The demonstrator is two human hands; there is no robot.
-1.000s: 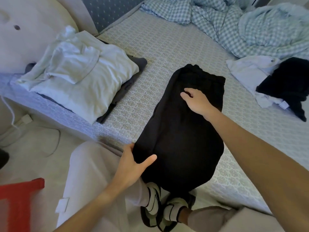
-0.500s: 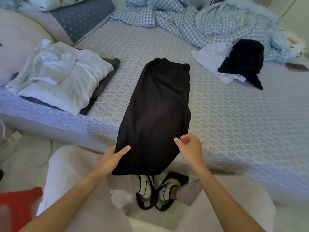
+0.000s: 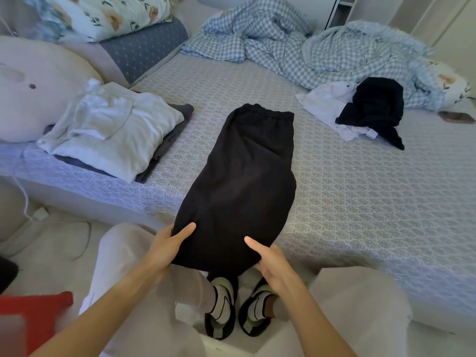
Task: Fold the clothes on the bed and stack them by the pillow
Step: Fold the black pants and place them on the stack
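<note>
1. Black garment (image 3: 244, 186): lies flat on the bed (image 3: 360, 202), stretching straight ahead of both hands; its near end overhangs the bed edge.
2. Long axis: runs from the hands away toward the elastic waistband (image 3: 268, 113), which points to the far side of the bed.
3. Left hand (image 3: 164, 249): grips the near-left corner, thumb on top.
4. Right hand (image 3: 274, 266): grips the near-right corner, thumb on top. Both hands are equally near.
5. Folded stack (image 3: 116, 130): ahead and left of the left hand, touching the pillow (image 3: 33, 88); the likely destination.
</note>
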